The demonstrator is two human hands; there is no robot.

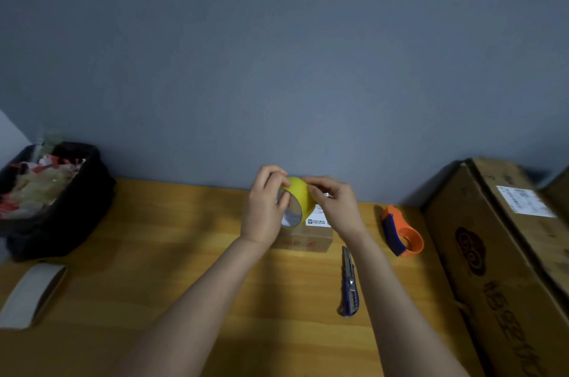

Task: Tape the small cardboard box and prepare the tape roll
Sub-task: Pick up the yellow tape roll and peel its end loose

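- head view: i see both hands raised over the far middle of the wooden desk (172,253), clamped on a yellow tape roll (300,196).
- left hand (264,213) grips the roll's near rim, fingers curled over its top and into the core.
- right hand (337,207) pinches the roll's outer face from the right.
- small cardboard box (308,239) sits on the desk right below the roll, a white label (318,220) on its top; i cannot tell if the roll touches it.
- utility knife (349,284) lies just right of the box, near me.
- orange tape dispenser (401,232) rests further right, beside a large cardboard carton (492,253).
- black bin (58,201) stands far left, an empty cardboard core (30,295) lying in front of it.
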